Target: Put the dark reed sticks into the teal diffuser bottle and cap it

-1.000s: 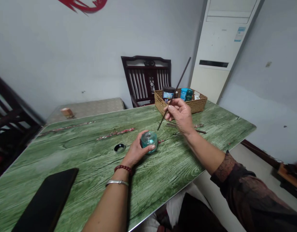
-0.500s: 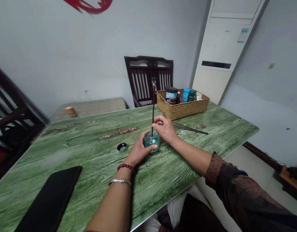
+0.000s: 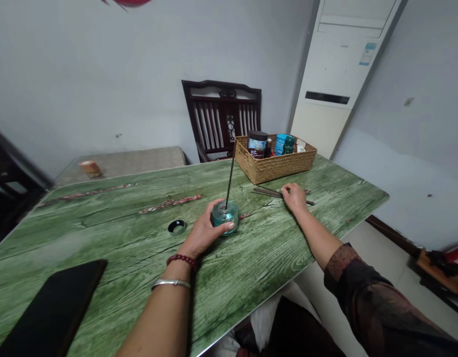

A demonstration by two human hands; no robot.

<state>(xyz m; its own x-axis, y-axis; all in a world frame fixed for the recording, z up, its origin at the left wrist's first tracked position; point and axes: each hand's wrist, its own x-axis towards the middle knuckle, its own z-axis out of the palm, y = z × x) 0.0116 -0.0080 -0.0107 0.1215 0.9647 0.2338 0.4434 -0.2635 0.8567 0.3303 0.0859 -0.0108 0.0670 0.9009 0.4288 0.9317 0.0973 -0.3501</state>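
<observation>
A squat teal glass diffuser bottle (image 3: pixel 229 217) stands on the table, with my left hand (image 3: pixel 205 229) wrapped around its left and near sides. One dark diffuser reed (image 3: pixel 230 173) rises from the bottle's neck, leaning slightly right, and nothing grips it. Farther right, several loose dark reeds (image 3: pixel 265 192) lie on the table. My right hand (image 3: pixel 294 197) is down on them, its fingertips pinched over the reeds; how many are between the fingers is hidden. A dark ring-shaped cap (image 3: pixel 177 227) rests to the left of the bottle.
Behind the reeds sits a woven basket (image 3: pixel 277 171) full of jars and bottles. A black flat slab (image 3: pixel 53 307) lies at the table's near left. Beyond the green wood-patterned table (image 3: pixel 113 223) are a dark wooden chair (image 3: pixel 225 116) and a low surface bearing a small orange-brown object (image 3: pixel 90 167).
My right hand has let go of the upright reed and moved right to the loose reeds. My left hand still holds the bottle. The view has shifted slightly.
</observation>
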